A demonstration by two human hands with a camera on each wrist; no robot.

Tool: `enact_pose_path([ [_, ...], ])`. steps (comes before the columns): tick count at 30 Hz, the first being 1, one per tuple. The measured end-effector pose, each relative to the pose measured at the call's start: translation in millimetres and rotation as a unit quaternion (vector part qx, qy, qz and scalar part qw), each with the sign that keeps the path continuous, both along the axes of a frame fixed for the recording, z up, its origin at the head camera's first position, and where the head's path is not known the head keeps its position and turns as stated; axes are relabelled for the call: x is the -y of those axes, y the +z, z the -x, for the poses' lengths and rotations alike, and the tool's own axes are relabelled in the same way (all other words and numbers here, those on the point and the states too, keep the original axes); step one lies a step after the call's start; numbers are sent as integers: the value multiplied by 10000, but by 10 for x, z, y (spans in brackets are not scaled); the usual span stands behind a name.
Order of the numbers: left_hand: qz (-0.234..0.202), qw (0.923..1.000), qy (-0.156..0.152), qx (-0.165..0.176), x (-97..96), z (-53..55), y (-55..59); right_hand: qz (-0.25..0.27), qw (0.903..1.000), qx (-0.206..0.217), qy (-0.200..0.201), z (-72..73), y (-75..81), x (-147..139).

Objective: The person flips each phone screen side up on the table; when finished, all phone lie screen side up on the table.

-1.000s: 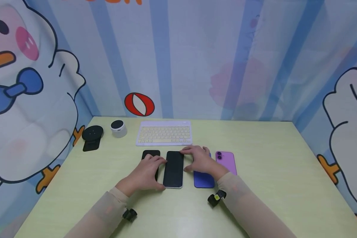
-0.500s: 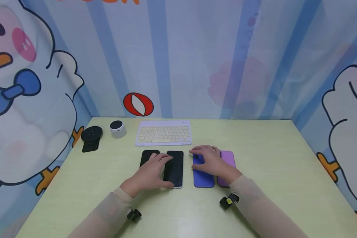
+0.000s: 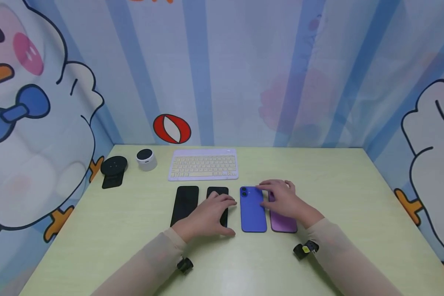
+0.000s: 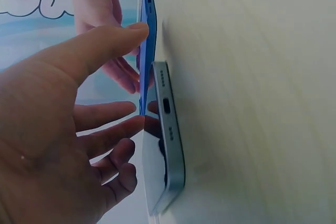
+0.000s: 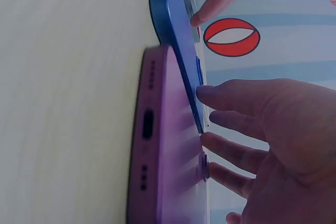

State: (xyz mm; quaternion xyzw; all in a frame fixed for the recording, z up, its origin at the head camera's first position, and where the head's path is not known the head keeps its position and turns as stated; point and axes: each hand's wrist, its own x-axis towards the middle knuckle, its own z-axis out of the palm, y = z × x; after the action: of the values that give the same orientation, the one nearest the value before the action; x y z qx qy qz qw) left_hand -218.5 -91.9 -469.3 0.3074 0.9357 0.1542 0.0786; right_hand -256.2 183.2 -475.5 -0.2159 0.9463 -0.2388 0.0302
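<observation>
In the head view, a row of phones lies on the table. A black-screened phone is leftmost, and a second one is partly hidden under my left hand. My left fingers are spread above that second phone, with the thumb near its lower right corner. The blue phone lies back up, its camera at the top left. Over the purple phone hovers my right hand, fingertips reaching toward the blue phone's right edge. In the right wrist view, the thumb looks close to the blue phone; contact is unclear.
Behind the phones lies a lilac keyboard. A white cylinder with a black top and a black round-headed device stand at the back left. A printed curtain rises behind the table.
Both hands have moved right: the left from between the black-screened phones to over the second one, the right from beside that phone to over the purple one. The phones stay in place.
</observation>
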Motion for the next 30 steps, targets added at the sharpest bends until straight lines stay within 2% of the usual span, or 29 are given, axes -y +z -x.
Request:
enact_pose_path([
  [12,103,9999,-2,32,-191,87,-28,-61,9998,100,148,56,-9,-74],
  [20,151,9998,117,9,-254,68,-53,79,9998,-11,173,62,-52,-99],
  [30,-23,9993,375,-2,-296,54,-48,394,9991,91,132,70,-50,-104],
])
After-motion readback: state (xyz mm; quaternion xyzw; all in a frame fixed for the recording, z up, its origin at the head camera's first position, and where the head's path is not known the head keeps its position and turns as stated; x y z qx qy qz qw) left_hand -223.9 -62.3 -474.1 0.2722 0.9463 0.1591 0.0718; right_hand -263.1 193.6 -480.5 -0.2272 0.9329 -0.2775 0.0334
